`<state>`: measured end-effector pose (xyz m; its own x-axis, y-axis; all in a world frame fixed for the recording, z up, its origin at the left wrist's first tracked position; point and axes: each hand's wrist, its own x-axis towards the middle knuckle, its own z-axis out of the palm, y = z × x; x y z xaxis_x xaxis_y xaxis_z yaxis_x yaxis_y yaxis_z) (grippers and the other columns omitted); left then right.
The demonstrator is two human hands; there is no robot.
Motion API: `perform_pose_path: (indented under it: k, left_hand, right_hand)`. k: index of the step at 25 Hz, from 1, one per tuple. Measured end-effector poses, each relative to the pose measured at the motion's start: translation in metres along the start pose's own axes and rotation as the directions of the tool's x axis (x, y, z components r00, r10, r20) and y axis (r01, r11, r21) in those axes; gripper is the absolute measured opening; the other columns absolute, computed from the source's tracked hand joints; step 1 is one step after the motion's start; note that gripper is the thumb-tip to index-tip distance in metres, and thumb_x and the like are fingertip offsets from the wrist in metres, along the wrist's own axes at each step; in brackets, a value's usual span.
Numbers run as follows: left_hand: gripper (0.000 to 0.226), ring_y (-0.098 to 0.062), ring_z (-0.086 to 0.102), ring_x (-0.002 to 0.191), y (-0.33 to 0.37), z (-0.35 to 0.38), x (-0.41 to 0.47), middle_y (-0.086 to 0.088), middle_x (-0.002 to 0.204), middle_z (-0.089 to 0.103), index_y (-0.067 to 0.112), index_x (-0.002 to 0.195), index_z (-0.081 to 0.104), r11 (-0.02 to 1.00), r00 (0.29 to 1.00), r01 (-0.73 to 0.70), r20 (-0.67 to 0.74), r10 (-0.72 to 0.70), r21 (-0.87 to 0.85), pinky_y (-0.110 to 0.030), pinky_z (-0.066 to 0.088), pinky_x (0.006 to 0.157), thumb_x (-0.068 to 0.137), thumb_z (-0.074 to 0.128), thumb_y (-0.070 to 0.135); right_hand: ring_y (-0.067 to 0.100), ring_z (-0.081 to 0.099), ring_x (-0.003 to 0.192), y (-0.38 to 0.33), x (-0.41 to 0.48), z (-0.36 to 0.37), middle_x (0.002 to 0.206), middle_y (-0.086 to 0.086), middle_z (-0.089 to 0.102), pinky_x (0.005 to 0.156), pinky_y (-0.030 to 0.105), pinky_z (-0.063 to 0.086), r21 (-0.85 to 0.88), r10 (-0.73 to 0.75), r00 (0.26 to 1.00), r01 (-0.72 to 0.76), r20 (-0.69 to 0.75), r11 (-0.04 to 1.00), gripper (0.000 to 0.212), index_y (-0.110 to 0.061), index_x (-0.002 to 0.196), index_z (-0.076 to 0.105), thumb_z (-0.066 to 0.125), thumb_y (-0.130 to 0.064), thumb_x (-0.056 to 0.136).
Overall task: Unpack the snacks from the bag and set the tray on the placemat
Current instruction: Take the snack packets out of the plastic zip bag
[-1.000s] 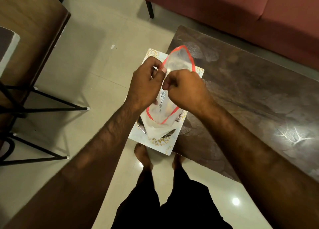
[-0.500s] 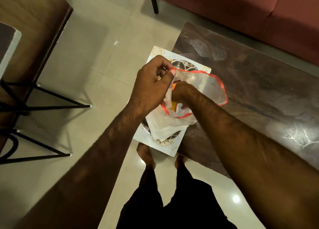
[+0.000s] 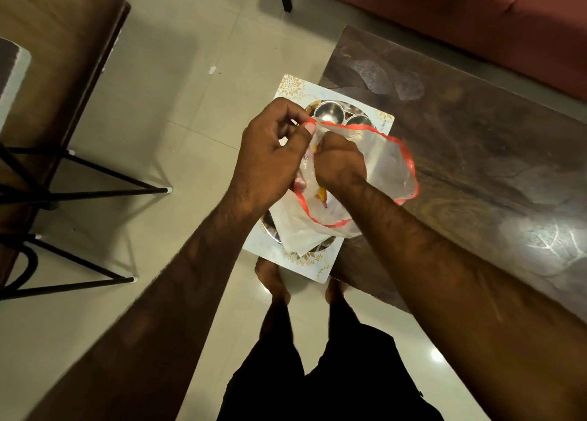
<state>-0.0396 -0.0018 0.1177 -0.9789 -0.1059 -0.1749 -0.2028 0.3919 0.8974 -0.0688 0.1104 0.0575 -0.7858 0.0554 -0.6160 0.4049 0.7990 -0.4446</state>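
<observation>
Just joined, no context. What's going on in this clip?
A person stands over a table, unpacking a clear bag. The left hand pinches its red rim open; the right hand is inside. Under the bag, a steel tray sits on a placemat. No snack is out yet.

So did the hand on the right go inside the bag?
Yes. The right hand went from the bag's red rim down inside it, toward the placemat.

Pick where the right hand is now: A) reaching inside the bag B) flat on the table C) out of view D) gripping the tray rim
A: the right hand is pushed through the red-edged mouth of the bag, which the left hand pinches open.
</observation>
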Motion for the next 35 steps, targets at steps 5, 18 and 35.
perform_pose_path:
  k: [5,18,35]
  left_hand:
    - [0.01,-0.018,0.068,0.064,0.005,0.0,-0.002,-0.008,0.085,0.069,0.014,0.101,0.062,1.0,0.996,0.023,-0.087,-0.022,0.012,-0.035,0.058,0.047,0.099,0.058,0.023]
    - [0.022,-0.02,0.069,0.066,0.012,-0.005,0.006,-0.014,0.082,0.07,0.01,0.104,0.064,0.997,0.977,0.078,-0.203,-0.072,0.023,-0.056,0.061,0.063,0.094,0.059,0.029]
    - [0.01,-0.004,0.065,0.06,0.016,0.012,0.01,0.005,0.074,0.063,0.019,0.105,0.059,0.988,0.944,0.134,-0.313,-0.104,0.077,-0.032,0.057,0.039,0.099,0.056,0.027]
  right_hand:
    - [0.028,0.066,0.12,0.0,-0.018,-0.037,0.135,0.005,0.065,0.103,0.047,0.059,0.296,0.039,0.996,-0.06,0.077,0.953,0.042,-0.022,0.144,0.051,0.058,-0.02,0.102]
    - [0.018,0.081,0.088,0.091,-0.071,-0.163,0.101,0.004,0.085,0.079,0.039,0.067,0.661,-0.132,0.989,0.056,0.066,0.748,0.02,-0.017,0.105,0.079,0.071,-0.002,0.095]
    - [0.044,0.07,0.12,0.21,-0.017,-0.115,0.129,0.023,0.073,0.107,0.059,0.055,0.243,0.096,0.913,-0.205,0.396,0.948,0.029,-0.005,0.124,0.073,0.07,0.0,0.096]
